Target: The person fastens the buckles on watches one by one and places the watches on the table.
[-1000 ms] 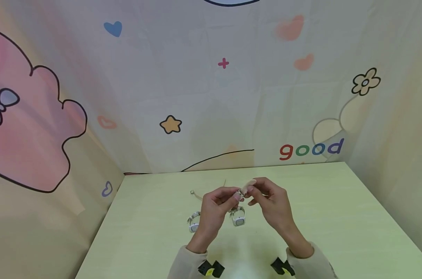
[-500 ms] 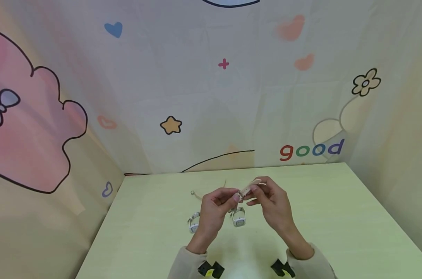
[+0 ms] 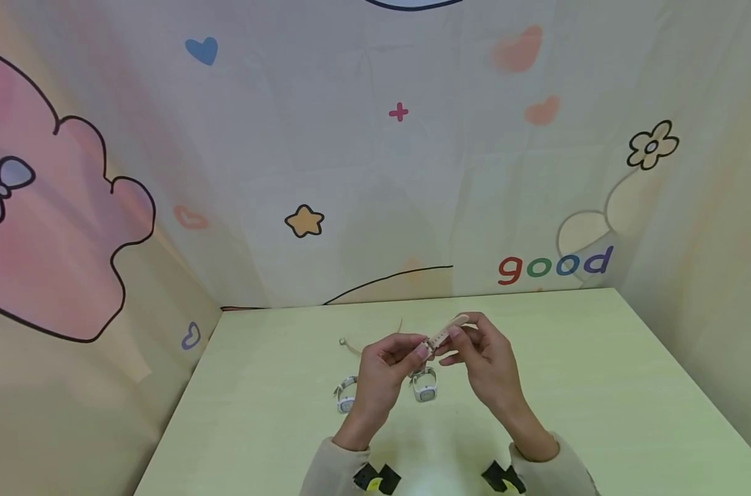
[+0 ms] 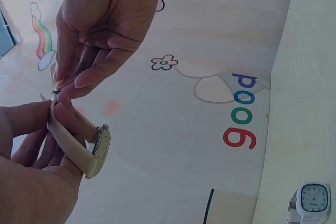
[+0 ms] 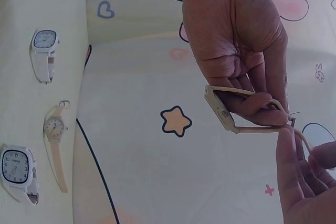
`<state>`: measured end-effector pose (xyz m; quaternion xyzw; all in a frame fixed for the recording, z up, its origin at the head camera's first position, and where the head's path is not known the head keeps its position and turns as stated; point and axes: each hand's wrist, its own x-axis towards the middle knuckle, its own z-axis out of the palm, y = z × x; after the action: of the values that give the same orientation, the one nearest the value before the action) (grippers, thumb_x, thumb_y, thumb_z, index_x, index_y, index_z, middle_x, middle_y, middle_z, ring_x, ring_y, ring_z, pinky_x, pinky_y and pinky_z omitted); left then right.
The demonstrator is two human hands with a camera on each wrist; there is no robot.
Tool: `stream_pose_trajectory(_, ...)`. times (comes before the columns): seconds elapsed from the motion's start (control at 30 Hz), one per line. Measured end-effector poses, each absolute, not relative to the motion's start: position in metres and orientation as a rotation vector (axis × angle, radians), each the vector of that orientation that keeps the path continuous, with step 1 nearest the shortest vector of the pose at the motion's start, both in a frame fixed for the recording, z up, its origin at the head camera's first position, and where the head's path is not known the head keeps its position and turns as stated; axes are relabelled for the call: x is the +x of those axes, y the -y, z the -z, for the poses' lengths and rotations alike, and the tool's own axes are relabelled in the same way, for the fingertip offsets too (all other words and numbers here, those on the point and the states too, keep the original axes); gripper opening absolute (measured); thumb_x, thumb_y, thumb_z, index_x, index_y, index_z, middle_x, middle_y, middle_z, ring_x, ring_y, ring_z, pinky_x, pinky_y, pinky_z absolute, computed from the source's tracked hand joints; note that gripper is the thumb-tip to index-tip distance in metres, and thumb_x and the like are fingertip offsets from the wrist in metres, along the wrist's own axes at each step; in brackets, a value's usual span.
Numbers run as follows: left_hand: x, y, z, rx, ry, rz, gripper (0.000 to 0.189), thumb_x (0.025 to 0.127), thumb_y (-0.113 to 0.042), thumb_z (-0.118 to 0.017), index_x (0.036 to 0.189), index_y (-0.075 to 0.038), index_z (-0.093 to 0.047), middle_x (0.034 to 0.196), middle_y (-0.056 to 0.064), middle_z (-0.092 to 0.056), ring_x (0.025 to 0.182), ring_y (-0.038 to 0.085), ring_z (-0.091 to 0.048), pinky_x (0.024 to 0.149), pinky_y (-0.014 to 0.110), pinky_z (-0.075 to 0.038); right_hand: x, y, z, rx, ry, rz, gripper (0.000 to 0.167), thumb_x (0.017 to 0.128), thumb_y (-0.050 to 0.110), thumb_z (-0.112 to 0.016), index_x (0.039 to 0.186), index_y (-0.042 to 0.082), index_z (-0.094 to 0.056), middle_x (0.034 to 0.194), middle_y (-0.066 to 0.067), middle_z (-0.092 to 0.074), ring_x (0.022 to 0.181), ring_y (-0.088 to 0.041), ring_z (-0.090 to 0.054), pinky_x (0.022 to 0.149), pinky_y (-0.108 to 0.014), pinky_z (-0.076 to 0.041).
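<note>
Above the table point(image 3: 258, 413), the left hand point(image 3: 380, 372) gripped a watch point(image 4: 73, 148), the right hand point(image 3: 493, 362) pinched its strap point(image 3: 448, 333); the right wrist view showed the case point(image 5: 220, 110) (the head view barely did).

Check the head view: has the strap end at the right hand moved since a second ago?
Yes. The strap end has shifted slightly toward the picture's right, its tip now nearer the printed word "good".

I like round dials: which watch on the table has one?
The pinkish watch, lying unbuckled; the left white watch and right white watch are squarish.
</note>
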<state>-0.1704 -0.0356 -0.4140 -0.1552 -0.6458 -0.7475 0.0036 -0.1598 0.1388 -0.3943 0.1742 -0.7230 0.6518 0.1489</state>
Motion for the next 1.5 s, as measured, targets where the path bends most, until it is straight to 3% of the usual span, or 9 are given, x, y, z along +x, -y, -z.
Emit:
stream_pose_trajectory(0.3, -0.1696, 0.0343, 0.4132, -0.476, 1.987, 2.384, 0.024, 0.090, -0.016, -0.071, 0.110, -0.002, -0.071, 0.104, 0.011, -0.073, 0.085, 0.008, -0.069, 0.078, 0.024, -0.058, -0.1602, -0.1387, 0.3943, 0.435, 2.174, -1.832, 0.018, 0.094, 0.014, -0.067, 0.107, 0.000, -0.065, 0.096, -0.019, -0.069, 0.081, -0.007, -0.070, 0.068, -0.027, -0.060)
stream_pose_trajectory(0.63, -0.1694, 0.0339, 0.4138, -0.485, 1.990, 2.379, 0.025, 0.091, -0.018, -0.071, 0.110, -0.003, -0.070, 0.100, 0.000, -0.072, 0.084, 0.007, -0.067, 0.078, 0.024, -0.057, -0.1612, -0.1386, 0.3955, 0.436, 2.146, -1.865, 0.015, 0.097, 0.013, -0.061, 0.101, 0.000, -0.067, 0.093, -0.017, -0.067, 0.081, -0.010, -0.070, 0.071, -0.027, -0.060)
stream_pose_trajectory(0.87, -0.1698, 0.0346, 0.4138, -0.498, 1.996, 2.363, 0.023, 0.091, -0.016, -0.070, 0.110, -0.002, -0.070, 0.098, 0.000, -0.071, 0.082, 0.007, -0.067, 0.077, 0.023, -0.057, -0.1616, -0.1391, 0.3962, 0.460, 2.127, -1.889, 0.015, 0.098, 0.013, -0.060, 0.101, -0.001, -0.065, 0.093, -0.018, -0.068, 0.080, -0.011, -0.071, 0.073, -0.027, -0.060)
stream_pose_trajectory(1.1, -0.1695, 0.0350, 0.4145, -0.502, 1.999, 2.349, 0.022, 0.092, -0.014, -0.070, 0.110, -0.002, -0.070, 0.103, 0.012, -0.071, 0.087, 0.011, -0.070, 0.080, 0.024, -0.058, -0.1612, -0.1398, 0.3969, 0.486, 2.101, -1.905, 0.016, 0.099, 0.011, -0.057, 0.102, -0.004, -0.063, 0.092, -0.021, -0.067, 0.078, -0.013, -0.072, 0.074, -0.027, -0.060)
stream_pose_trajectory(1.5, -0.1696, 0.0324, 0.4142, -0.472, 1.974, 2.382, 0.026, 0.090, -0.020, -0.073, 0.109, -0.002, -0.071, 0.098, 0.003, -0.072, 0.085, 0.008, -0.069, 0.079, 0.026, -0.058, -0.1608, -0.1387, 0.3964, 0.492, 2.068, -1.885, 0.012, 0.097, 0.009, -0.061, 0.098, -0.002, -0.065, 0.087, -0.008, -0.068, 0.074, -0.013, -0.071, 0.071, -0.028, -0.060)
